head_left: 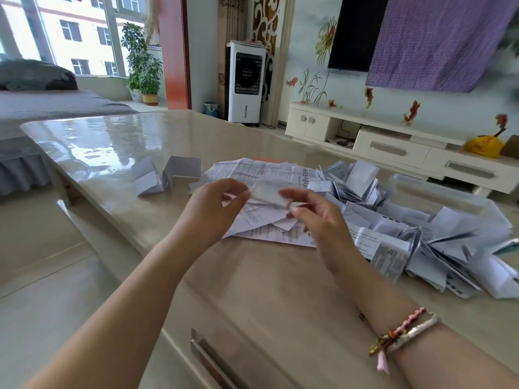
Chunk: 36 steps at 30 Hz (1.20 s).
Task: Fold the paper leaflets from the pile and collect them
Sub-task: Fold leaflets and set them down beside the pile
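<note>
My right hand (317,211) and left hand (216,203) hold a small folded leaflet (269,195) in a pinching grip, up over the flat pile (269,220) on the counter (252,290), so I can press its folds.

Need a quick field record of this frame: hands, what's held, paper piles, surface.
left hand: pinches the left end of the folded leaflet
right hand: fingers at its right end
folded leaflet: small, blurred, held above the flat sheets
flat sheets: unfolded, spread under the hands
folded pile: heaped to the right
two folded leaflets: apart, to the left
table: glossy beige
</note>
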Motion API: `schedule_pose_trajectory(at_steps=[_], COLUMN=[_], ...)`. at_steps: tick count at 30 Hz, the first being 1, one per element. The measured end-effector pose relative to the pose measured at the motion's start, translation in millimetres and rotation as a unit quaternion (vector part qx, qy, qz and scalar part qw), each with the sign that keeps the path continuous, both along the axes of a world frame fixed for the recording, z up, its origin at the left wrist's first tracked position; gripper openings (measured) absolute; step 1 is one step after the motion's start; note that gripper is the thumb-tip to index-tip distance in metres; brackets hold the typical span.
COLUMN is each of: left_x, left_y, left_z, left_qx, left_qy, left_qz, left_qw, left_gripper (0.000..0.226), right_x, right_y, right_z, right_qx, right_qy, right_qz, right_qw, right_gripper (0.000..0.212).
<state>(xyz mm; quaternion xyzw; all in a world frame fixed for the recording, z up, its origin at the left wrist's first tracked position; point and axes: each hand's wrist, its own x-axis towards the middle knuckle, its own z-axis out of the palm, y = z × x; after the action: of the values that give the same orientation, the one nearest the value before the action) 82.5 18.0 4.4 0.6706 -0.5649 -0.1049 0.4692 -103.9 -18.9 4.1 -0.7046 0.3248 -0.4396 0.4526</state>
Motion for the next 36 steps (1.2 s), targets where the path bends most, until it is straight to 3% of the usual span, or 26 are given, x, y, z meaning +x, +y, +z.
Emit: schedule_pose_trajectory(at_steps=[2, 7, 14, 19, 22, 25, 28, 31, 36], left_x=[3.6, -2.7, 5.9, 3.9, 2.7, 0.8, 0.4, 2.3, 3.6], left_y=[-7.5, -14.9, -20.5, -21.5, -18.7, -11.5, -2.8, 3.2, 13.8], left_z=[-4.6, -11.2, -20.0, -21.2, -20.2, -15.1, -10.1, -13.2, -16.8], left_qx=[0.017, 0.143, 0.204, 0.201, 0.158, 0.045, -0.040, -0.085, -0.111], left_qy=[-0.105, -0.160, -0.192, -0.233, -0.259, -0.290, -0.302, -0.329, -0.310], left_qz=[0.021, 0.033, 0.053, 0.056, 0.066, 0.047, -0.004, -0.024, -0.058], left_qw=[0.994, 0.976, 0.959, 0.950, 0.951, 0.955, 0.953, 0.940, 0.942], left_gripper=[0.021, 0.035, 0.053, 0.056, 0.052, 0.048, 0.044, 0.038, 0.033], right_x=[-3.1, -7.5, 0.3, 1.8, 3.3, 8.5, 13.3, 12.1, 11.7], right_y=[-9.0, -26.7, -18.2, -13.6, -11.7, -9.3, -8.8, -7.0, -5.0], right_z=[1.0, 4.0, 0.7, -5.3, -8.3, -12.9, -17.8, -19.7, -23.2], right_qx=[0.041, 0.138, 0.163, 0.112, 0.003, -0.163, -0.250, -0.276, -0.279], right_qy=[-0.042, -0.147, -0.146, -0.049, 0.042, 0.151, 0.244, 0.297, 0.344], right_qz=[-0.027, 0.004, 0.059, 0.028, -0.011, -0.057, -0.069, -0.057, -0.021], right_qw=[0.998, 0.979, 0.974, 0.992, 0.999, 0.973, 0.935, 0.912, 0.896], right_gripper=[0.034, 0.062, 0.047, 0.029, 0.031, 0.028, 0.025, 0.026, 0.044])
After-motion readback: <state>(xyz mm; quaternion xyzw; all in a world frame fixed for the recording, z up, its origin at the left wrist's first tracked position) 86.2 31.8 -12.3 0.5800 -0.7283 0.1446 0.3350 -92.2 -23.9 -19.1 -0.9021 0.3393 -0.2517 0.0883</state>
